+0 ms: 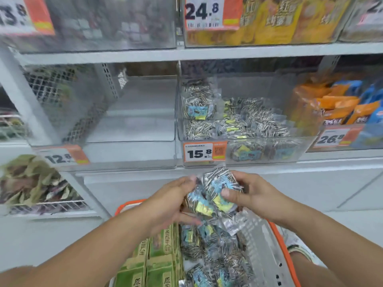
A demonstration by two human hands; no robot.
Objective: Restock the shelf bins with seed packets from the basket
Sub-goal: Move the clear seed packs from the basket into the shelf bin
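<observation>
Here both hands clutch a bunch of seed packets (pixel 215 193) above the basket (pixel 284 255).

The left hand (pixel 172 201) and right hand (pixel 246 193) curl their fingers round the clear packets from either side, just above the basket, which holds more seed packets beside green boxes (pixel 153 264). Beyond the basket, higher up, a clear bin (pixel 238 150) tagged 15.8 holds similar packets.
</observation>
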